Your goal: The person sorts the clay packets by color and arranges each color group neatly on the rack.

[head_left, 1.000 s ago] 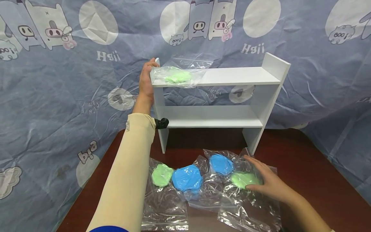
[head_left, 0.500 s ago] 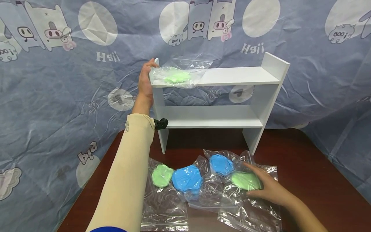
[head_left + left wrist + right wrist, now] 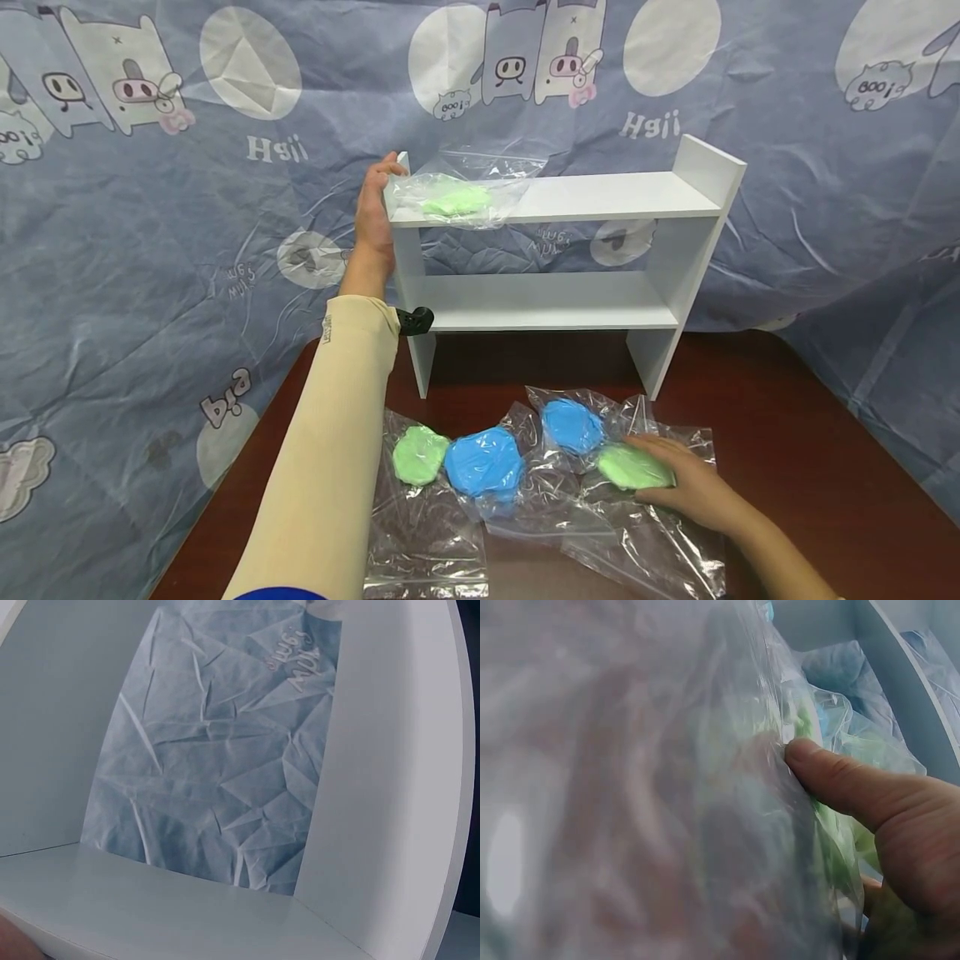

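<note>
At the upper left of the head view, my left hand (image 3: 375, 208) grips the left side panel of a white two-tier shelf (image 3: 555, 300), fingertips bent over its top edge. My right hand (image 3: 690, 483) holds the rightmost clear zip bag, thumb and fingers around the flat green lump (image 3: 633, 467) inside. The right wrist view has the thumb (image 3: 840, 780) pressed to the crinkled plastic, with the fingers mostly hidden behind it. Left of it lie a bagged blue lump (image 3: 572, 425), a larger blue lump (image 3: 483, 462) and a green lump (image 3: 420, 455).
Another bag with a green lump (image 3: 457, 200) rests on the top board's left end and hangs over its front edge. The shelf stands on a dark red-brown table (image 3: 810, 450). A printed blue-grey cloth (image 3: 150, 250) hangs behind and along the sides.
My right hand has lowered onto the rightmost bag and its fingers have closed in around the green lump. The left hand stays on the shelf panel.
</note>
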Motion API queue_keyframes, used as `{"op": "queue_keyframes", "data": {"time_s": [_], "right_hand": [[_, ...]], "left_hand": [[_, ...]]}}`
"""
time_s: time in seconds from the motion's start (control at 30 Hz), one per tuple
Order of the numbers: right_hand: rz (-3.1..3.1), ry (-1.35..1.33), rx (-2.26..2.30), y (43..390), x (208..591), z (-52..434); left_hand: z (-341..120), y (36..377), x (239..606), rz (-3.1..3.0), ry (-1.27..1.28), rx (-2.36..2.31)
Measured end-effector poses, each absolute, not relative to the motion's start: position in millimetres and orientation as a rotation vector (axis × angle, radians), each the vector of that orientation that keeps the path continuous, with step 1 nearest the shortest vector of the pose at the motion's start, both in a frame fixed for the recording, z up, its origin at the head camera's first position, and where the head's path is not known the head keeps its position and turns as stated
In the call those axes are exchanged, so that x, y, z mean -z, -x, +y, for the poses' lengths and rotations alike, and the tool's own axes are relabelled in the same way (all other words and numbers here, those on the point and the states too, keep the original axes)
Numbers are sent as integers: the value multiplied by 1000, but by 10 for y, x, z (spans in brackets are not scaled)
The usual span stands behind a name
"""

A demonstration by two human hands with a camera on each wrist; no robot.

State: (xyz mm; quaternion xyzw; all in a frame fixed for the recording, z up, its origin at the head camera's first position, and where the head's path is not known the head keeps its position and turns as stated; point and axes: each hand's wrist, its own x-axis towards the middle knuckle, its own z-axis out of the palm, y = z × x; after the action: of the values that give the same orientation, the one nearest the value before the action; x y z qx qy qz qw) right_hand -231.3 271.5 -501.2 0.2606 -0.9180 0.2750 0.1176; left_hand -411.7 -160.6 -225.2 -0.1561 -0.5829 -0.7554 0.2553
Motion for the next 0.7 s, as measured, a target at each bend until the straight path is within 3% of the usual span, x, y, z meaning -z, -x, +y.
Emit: {"op": "queue_keyframes", "data": {"time_s": [0.7], "right_hand": [[-2620, -727, -708, 2277, 4974, 2687]], "left_hand": [[-1610, 4121, 2251, -1593, 421, 2041]]}}
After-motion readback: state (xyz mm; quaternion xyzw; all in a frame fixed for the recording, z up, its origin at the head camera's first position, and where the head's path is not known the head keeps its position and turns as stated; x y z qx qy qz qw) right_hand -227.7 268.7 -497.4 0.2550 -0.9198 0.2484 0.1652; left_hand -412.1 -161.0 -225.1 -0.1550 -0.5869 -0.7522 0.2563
